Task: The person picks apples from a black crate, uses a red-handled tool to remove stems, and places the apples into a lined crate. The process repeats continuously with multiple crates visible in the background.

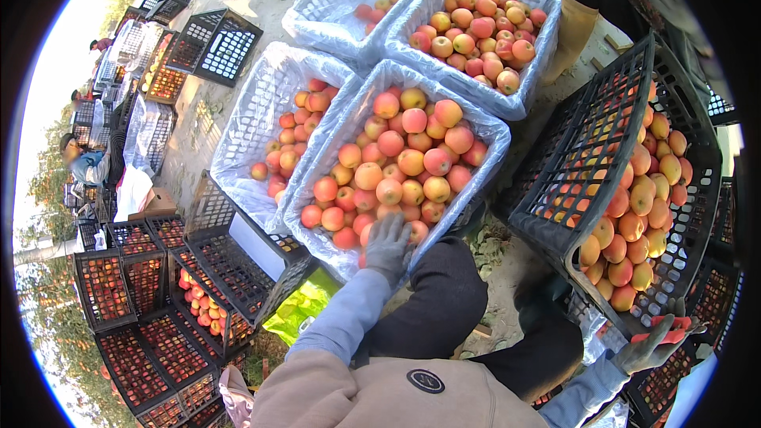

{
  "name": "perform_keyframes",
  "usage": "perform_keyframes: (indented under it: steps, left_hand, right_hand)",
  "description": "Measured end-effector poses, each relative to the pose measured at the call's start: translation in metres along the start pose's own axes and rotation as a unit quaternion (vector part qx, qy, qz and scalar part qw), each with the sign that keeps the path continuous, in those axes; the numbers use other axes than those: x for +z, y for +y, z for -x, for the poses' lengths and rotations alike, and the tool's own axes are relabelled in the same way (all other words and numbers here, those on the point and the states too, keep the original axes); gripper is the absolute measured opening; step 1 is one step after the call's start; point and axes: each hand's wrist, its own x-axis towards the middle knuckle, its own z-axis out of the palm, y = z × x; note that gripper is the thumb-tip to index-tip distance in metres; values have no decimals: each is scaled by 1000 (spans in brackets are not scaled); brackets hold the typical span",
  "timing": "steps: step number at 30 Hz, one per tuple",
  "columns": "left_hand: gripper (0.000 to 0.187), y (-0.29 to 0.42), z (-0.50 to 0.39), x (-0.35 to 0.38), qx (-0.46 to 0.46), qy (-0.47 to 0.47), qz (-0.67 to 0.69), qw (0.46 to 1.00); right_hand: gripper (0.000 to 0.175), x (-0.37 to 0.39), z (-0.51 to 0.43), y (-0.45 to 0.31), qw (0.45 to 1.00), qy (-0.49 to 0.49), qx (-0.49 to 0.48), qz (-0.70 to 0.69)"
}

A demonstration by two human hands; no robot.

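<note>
My left hand (387, 246), in a grey glove, lies palm down on the apples at the near end of a plastic-lined crate (499, 131). Its fingers are spread, and the palm is hidden. Red-yellow apples (389, 190) fill much of this crate. My right hand (657, 339), also gloved, is at the lower corner of a tilted black plastic crate (609, 160) at the right. Red material shows at its palm; I cannot tell whether it is glove coating or a held thing. More apples (639, 202) rest inside the tilted crate.
Three more lined crates adjoin mine: a well-filled one (550, 18), a partly filled one (238, 148) and another (297, 18) behind. Stacked black crates of apples (151, 345) stand at the left. A person's booted leg (574, 24) is at the upper right.
</note>
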Motion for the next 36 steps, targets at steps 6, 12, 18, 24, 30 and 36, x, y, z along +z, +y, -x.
perform_keyframes:
  steps: [6,12,18,24,30,36]
  left_hand:
    - [50,3,1,2,27,-10,-63,998]
    - [46,0,10,1,29,16,-29,999]
    - [50,3,29,-15,20,-84,-10,996]
    - [67,9,40,-17,124,-64,12,990]
    - [71,5,57,-3,147,-12,-31,989]
    - [66,5,58,2,135,3,-29,990]
  right_hand:
    - [63,-1,1,3,1000,11,6,-14]
    - [66,3,4,-2,1000,17,7,-18]
    - [67,1,4,1,1000,7,5,-10]
    - [62,-2,3,8,1000,7,-4,-14]
    - [54,-3,0,7,1000,-2,0,7]
    - [44,2,-1,5,1000,-2,-5,7]
